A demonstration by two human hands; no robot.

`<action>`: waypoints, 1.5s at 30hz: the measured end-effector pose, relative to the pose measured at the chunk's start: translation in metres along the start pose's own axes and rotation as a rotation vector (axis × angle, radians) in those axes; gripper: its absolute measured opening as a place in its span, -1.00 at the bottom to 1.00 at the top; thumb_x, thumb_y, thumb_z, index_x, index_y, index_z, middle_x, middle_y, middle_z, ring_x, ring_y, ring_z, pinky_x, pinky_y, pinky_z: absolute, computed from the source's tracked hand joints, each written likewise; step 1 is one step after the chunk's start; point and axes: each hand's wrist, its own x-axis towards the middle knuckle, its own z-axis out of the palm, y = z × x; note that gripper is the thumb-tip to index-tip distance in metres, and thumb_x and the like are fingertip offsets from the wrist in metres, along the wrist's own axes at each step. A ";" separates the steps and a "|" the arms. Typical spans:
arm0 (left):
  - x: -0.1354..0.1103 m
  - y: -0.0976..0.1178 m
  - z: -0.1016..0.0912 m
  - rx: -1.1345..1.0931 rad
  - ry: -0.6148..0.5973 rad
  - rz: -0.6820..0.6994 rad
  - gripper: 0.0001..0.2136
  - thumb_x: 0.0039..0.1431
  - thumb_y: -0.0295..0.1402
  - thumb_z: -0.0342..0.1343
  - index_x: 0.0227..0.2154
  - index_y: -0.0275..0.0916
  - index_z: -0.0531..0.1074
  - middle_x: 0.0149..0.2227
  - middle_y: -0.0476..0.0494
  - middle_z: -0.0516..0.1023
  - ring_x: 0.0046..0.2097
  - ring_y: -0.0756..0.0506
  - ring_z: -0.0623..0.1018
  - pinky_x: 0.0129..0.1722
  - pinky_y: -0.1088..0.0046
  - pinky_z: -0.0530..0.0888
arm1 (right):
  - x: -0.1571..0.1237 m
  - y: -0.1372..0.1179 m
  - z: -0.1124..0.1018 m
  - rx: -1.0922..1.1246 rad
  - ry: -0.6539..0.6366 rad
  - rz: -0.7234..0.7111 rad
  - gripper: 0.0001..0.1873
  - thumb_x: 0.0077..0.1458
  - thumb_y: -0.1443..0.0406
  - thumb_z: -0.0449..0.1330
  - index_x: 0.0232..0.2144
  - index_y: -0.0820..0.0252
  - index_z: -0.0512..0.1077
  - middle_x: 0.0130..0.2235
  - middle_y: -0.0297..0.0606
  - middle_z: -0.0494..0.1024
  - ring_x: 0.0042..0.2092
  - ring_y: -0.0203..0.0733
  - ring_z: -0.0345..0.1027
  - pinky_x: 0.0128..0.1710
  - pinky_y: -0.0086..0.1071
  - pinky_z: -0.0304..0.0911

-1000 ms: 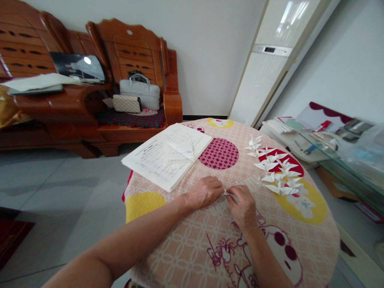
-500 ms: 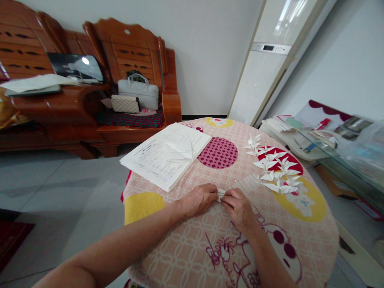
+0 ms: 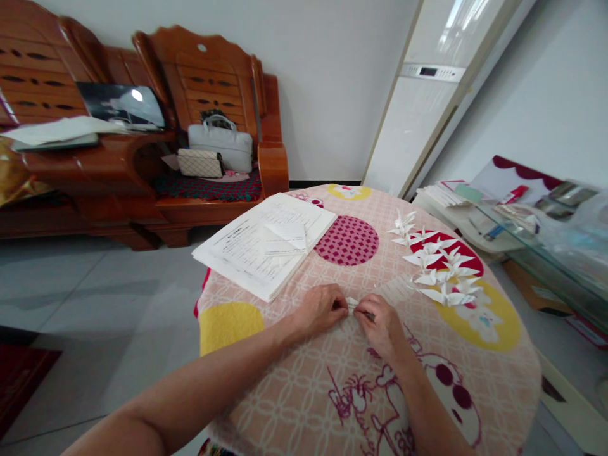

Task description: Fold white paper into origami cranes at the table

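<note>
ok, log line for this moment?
left hand: gripping folded paper | right hand: pinching same paper | paper cranes: on tablecloth, right | printed sheets: stacked, left

Papers (image 3: pixel 242 269) left, cranes (image 3: pixel 446 296) right, hands (image 3: pixel 323 309) between, nearer

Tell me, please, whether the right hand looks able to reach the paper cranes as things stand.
Probably yes: nothing tall appears to stand between the right hand and the paper cranes on the tablecloth. However, its fingers seem to pinch a small folded paper, which would likely need releasing first.
</note>
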 end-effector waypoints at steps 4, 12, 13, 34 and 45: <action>0.003 -0.001 0.004 0.022 0.029 -0.049 -0.88 0.05 -0.41 0.09 -0.50 -0.26 0.51 -0.35 -0.06 0.49 -0.32 -0.01 0.45 -0.33 0.52 0.32 | 0.002 -0.003 0.001 -0.023 0.000 0.056 -0.82 0.03 0.48 0.15 -0.56 0.20 0.43 -0.42 -0.26 0.43 -0.29 -0.17 0.31 -0.28 -0.36 0.18; 0.008 -0.004 0.006 0.065 0.041 -0.084 -0.89 0.00 -0.40 0.11 -0.54 -0.29 0.49 -0.38 -0.07 0.47 -0.37 0.00 0.43 -0.40 0.51 0.30 | 0.005 -0.006 0.003 -0.086 0.029 0.086 -0.77 0.04 0.45 0.16 -0.63 0.20 0.36 -0.48 -0.28 0.39 -0.36 -0.20 0.28 -0.33 -0.38 0.12; 0.008 -0.003 0.005 0.076 0.036 -0.091 -0.89 0.00 -0.41 0.10 -0.54 -0.29 0.49 -0.38 -0.07 0.47 -0.37 -0.01 0.43 -0.40 0.50 0.30 | 0.005 -0.006 0.004 -0.094 0.036 0.088 -0.76 0.04 0.45 0.16 -0.63 0.19 0.35 -0.48 -0.29 0.38 -0.37 -0.21 0.27 -0.34 -0.38 0.12; 0.011 0.003 0.008 0.191 0.003 -0.157 -0.89 0.01 -0.40 0.06 -0.50 -0.28 0.46 -0.34 -0.15 0.49 -0.31 -0.08 0.48 -0.34 0.45 0.36 | 0.004 -0.008 0.012 -0.175 0.097 0.118 -0.80 -0.02 0.47 0.15 -0.62 0.19 0.34 -0.47 -0.24 0.40 -0.35 -0.17 0.27 -0.33 -0.35 0.13; 0.012 0.003 0.007 0.198 -0.009 -0.154 -0.88 0.00 -0.38 0.07 -0.51 -0.29 0.47 -0.34 -0.16 0.49 -0.32 -0.08 0.48 -0.36 0.45 0.36 | 0.004 -0.008 0.012 -0.118 0.120 0.177 -0.84 -0.04 0.42 0.19 -0.62 0.19 0.39 -0.47 -0.27 0.42 -0.38 -0.20 0.30 -0.35 -0.37 0.16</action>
